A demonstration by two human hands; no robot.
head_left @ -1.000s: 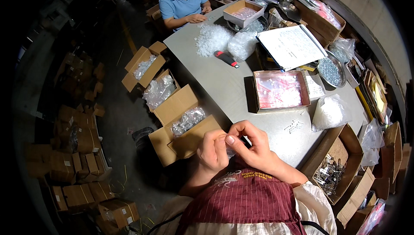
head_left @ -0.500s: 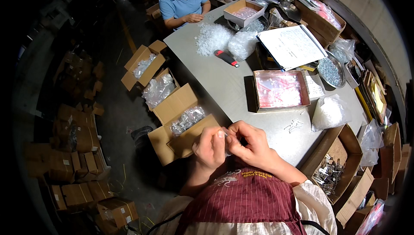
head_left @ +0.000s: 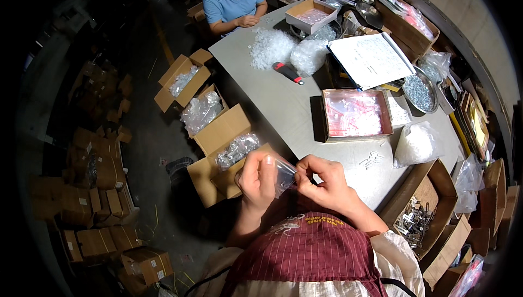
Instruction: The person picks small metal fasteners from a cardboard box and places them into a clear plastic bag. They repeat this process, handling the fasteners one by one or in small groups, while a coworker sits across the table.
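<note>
Gripping 1 clear plastic bag (head_left: 284, 177) from opposite sides, the left hand (head_left: 258, 180) pinches its left side and the right hand (head_left: 322, 180) its right edge; both are closed. The bag is held in front of the burgundy apron (head_left: 305, 248), near the grey table (head_left: 297, 120). Left of it, 1 open carton (head_left: 223, 126) contains clear packets (head_left: 238, 150); rightward, small metallic pieces (head_left: 371, 160) lie on the tabletop.

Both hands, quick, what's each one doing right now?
Left hand: closed, holding one side of a clear plastic bag.
Right hand: closed, pinching the bag's other edge.
</note>
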